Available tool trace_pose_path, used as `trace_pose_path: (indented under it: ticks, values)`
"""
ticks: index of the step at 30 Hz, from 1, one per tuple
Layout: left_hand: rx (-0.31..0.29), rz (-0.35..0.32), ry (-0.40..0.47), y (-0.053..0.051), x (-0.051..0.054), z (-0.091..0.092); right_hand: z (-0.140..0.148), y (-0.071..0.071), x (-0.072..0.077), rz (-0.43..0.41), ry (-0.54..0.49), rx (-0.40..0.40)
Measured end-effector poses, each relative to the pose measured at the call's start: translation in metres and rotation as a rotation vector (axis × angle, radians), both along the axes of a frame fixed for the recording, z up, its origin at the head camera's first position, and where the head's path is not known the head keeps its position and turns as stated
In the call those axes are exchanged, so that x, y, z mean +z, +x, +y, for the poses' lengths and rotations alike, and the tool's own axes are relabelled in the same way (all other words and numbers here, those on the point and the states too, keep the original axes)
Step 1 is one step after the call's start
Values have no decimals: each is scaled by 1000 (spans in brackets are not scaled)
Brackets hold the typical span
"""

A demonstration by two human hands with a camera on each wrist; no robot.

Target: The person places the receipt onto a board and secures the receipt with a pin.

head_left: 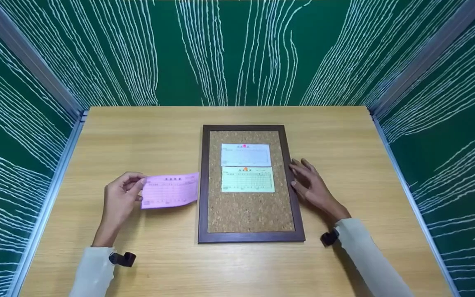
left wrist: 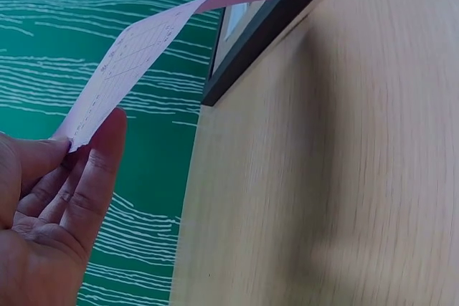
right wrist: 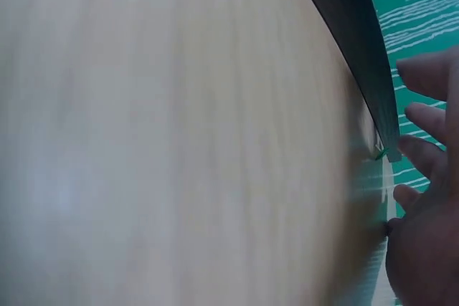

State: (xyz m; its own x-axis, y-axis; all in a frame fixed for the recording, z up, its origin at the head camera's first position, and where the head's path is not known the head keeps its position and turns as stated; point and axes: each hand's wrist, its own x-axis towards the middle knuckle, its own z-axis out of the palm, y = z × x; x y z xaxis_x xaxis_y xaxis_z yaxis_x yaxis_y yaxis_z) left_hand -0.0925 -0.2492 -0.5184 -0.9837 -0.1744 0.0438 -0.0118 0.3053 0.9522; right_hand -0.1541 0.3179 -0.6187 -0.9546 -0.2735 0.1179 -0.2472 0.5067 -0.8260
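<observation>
My left hand (head_left: pixel 123 200) pinches the left edge of a pink printed slip (head_left: pixel 170 192) between thumb and fingers. The slip is raised above the table, and in the left wrist view its far end curls close to the board's frame. A cork board (head_left: pixel 250 214) with a dark brown frame lies in the middle of the table. On it, a white slip (head_left: pixel 245 156) bears a red pin (head_left: pixel 244 146); just below, a green slip (head_left: pixel 248 181) bears an orange pin (head_left: pixel 245 169). My right hand (head_left: pixel 313 187) rests by the frame's right side, fingers loosely spread and fingertips at the edge.
A light wooden table (head_left: pixel 159 255) lies under everything. Green panels (head_left: pixel 171 53) with wavy white lines rise at the back and both sides, joined by grey metal posts (head_left: pixel 423 57). Each wrist wears a small black camera (head_left: pixel 123 259).
</observation>
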Motion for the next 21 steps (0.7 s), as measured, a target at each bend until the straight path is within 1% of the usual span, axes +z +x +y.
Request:
trace_pose_path:
  ticks: [3, 9, 13, 17, 21]
  values:
    - [-2, 9, 5, 0, 2, 1, -4, 4, 4, 1, -34, -12]
    - [-5, 8, 14, 0, 5, 4, -15, 9, 13, 10, -43, -19]
    - [-6, 4, 8, 0, 7, 6, -24, 12, 18, 37, -83, -3]
    - [-12, 7, 14, 1, 8, 8, -33, 15, 21, 52, -118, 16]
    - [-26, 17, 23, 1, 9, 11, -42, 19, 22, 52, -110, 41]
